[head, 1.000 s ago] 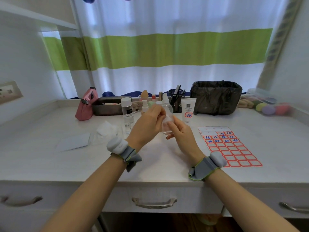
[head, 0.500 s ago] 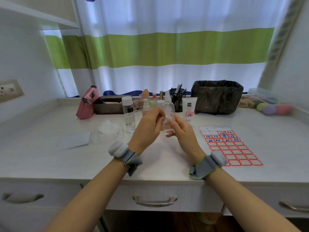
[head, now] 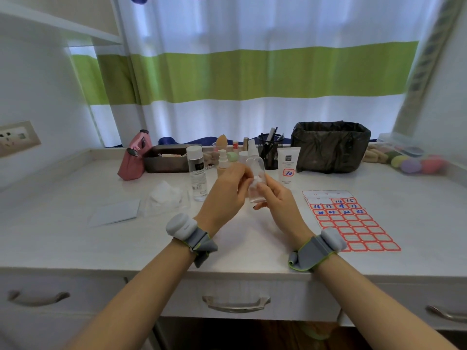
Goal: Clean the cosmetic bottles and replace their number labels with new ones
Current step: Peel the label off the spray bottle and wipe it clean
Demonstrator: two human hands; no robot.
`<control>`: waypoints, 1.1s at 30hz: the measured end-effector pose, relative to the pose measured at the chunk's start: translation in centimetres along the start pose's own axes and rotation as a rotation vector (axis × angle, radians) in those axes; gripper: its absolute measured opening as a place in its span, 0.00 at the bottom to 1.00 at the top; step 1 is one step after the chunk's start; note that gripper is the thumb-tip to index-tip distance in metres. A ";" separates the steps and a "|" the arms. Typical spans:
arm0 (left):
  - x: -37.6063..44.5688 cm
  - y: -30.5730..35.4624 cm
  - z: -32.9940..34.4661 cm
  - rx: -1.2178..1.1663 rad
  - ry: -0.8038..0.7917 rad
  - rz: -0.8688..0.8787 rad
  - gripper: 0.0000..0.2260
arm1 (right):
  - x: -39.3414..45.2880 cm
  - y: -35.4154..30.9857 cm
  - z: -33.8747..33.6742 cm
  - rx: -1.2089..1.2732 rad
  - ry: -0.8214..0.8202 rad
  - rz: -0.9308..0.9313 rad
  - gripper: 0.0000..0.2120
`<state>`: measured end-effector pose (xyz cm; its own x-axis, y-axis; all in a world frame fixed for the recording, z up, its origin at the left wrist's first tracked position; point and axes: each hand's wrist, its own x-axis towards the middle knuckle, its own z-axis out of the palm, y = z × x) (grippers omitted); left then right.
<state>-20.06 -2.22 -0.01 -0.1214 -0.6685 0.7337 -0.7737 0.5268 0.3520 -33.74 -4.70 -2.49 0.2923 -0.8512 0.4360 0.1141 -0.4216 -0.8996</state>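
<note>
A clear plastic spray bottle [head: 255, 165] is held upright above the middle of the white desk [head: 75, 238]. My left hand [head: 226, 192] grips its left side, fingers curled round it. From the right, my right hand [head: 276, 197] pinches the bottle's lower part. A red-bordered label sheet [head: 350, 221] lies flat to the right, with blue handwritten numbers on its upper rows. Behind the bottle stands a white tube [head: 288, 164] bearing a number label. A tall clear bottle with a white cap [head: 196, 173] stands left of my hands.
White cotton pads [head: 164, 198] and a white card [head: 115, 213] lie at the left. Along the back stand a pink pouch [head: 135, 157], a brown tray [head: 166, 160], small bottles, a pen holder [head: 270, 150], a black-lined bin [head: 329, 146] and coloured sponges [head: 414, 164].
Both hands have lifted the clear spray bottle slightly and kept hold of it; my fingers have shifted a little on its surface.
</note>
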 end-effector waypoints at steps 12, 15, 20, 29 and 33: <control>1.4 0.8 -0.1 -0.043 0.126 0.023 0.01 | 0.1 0.0 -0.1 0.029 -0.003 -0.016 0.11; 1.2 0.8 0.0 -0.039 0.134 -0.011 0.04 | 0.2 0.6 -0.2 -0.011 0.007 -0.003 0.15; 0.7 0.9 -0.1 0.038 0.068 0.008 0.01 | 0.5 1.3 -0.3 -0.069 0.020 0.022 0.22; 1.8 0.7 -0.8 0.069 0.063 0.026 0.01 | 0.3 1.0 -0.2 -0.050 0.008 0.015 0.21; 2.0 0.7 -0.9 0.073 0.081 0.022 0.01 | 0.4 0.9 -0.1 -0.046 0.020 0.031 0.20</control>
<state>-20.27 -2.73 2.23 -0.0905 -0.6107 0.7867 -0.8152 0.4991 0.2937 -33.63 -5.44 -3.14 0.2756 -0.8702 0.4084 0.0618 -0.4079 -0.9109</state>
